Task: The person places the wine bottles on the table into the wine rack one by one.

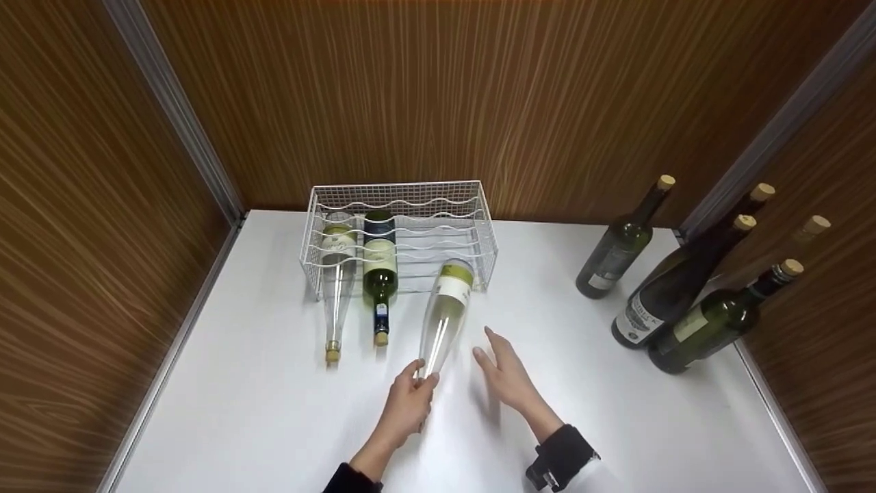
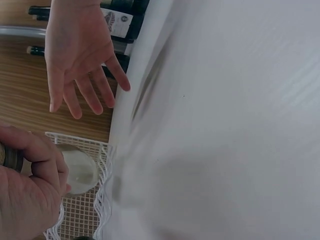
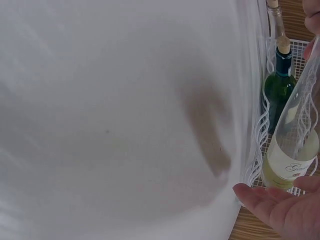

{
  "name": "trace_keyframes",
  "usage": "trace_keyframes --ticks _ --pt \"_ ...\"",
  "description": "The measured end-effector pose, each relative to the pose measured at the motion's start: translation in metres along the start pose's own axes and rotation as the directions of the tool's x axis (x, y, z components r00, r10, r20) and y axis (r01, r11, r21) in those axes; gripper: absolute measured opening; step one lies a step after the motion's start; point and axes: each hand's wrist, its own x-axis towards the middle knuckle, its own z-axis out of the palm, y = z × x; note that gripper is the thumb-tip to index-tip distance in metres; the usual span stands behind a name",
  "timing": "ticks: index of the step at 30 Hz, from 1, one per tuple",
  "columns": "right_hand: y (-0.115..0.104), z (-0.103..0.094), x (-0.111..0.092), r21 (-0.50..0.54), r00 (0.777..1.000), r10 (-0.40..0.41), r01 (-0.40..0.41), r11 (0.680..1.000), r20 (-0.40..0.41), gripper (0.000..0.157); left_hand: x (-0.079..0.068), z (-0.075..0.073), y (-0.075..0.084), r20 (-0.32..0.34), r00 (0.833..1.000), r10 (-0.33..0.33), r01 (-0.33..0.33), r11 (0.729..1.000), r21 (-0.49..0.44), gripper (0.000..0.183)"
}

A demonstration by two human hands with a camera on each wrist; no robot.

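My left hand grips a clear wine bottle by its neck, the base pointing away toward the white wire rack. The bottle's base, with a white and yellow-green label, overlaps the rack's front edge at the right in the head view. To the right of the bottle, my right hand is held with fingers extended, apart from it in the head view. In the rack lie another clear bottle and a green bottle, side by side on the left, corked necks toward me.
Several corked bottles stand upright at the right, among them a dark bottle, a tall labelled bottle and a green bottle. Wood-grain panels wall in the white table at the back and sides.
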Motion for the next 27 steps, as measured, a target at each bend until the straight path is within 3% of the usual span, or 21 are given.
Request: trace_keyframes --ticks 9,16,27 --pt "-0.004 0.006 0.003 -0.003 0.999 -0.033 0.033 0.999 0.022 0.065 0.01 -0.004 -0.001 -0.051 0.999 -0.004 0.002 1.0 -0.027 0.06" --pt "-0.009 0.01 0.007 -0.016 0.999 -0.025 0.025 1.0 0.036 0.072 0.02 -0.005 -0.002 -0.079 0.997 0.025 -0.029 0.999 -0.042 0.057" --pt "-0.015 0.014 0.011 -0.019 0.998 -0.056 0.057 0.998 0.04 0.067 0.04 -0.003 -0.001 -0.135 0.991 0.023 -0.04 0.992 -0.123 0.057"
